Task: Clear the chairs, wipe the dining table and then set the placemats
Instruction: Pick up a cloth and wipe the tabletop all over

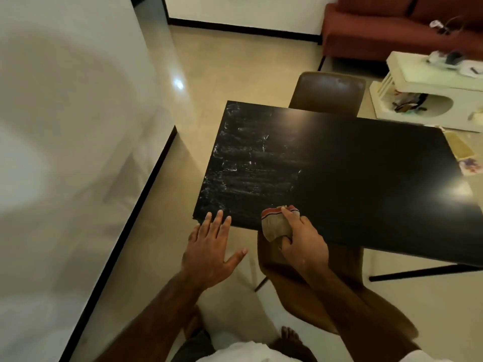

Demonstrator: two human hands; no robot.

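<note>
Wiping is judged to be the step in hand.

Head view: the dining table point(366, 178), dark-topped, is seen from centre frame out to 3 o'clock. A bunched cloth point(275, 226) is pressed onto its near edge at about 6 o'clock. It is gripped by the right hand point(304, 242), with thumb and fingers curled round it and the forefinger laid along the top. The left hand point(211, 246) is held wide just beside it at 7 o'clock, fingers straight and spread, with the fingertips at the table's near corner. Whether contact is made cannot be told.

White smears point(240, 165) are noted over the table's 9 o'clock end. The remainder toward 3 o'clock shows dark and unmarked, apart from a glare of light. No placemat is seen laid on the top. A flat yellowish item point(458, 148) is noted just beyond the 3 o'clock edge; whether it is a placemat cannot be confirmed.

One brown chair point(329, 92) is tucked in at the far side, at 1 o'clock, with its seat hidden. A second chair point(350, 265) stands under the near edge at 6 o'clock, largely covered by the right arm.

Assessment: chair clearing cannot be verified from this view. Wiping is under way, with the smeared end left to finish. Placemat setting is not yet begun. A red sofa point(379, 30) and a white low table point(418, 71) are recorded at 2 o'clock, well apart.
</note>
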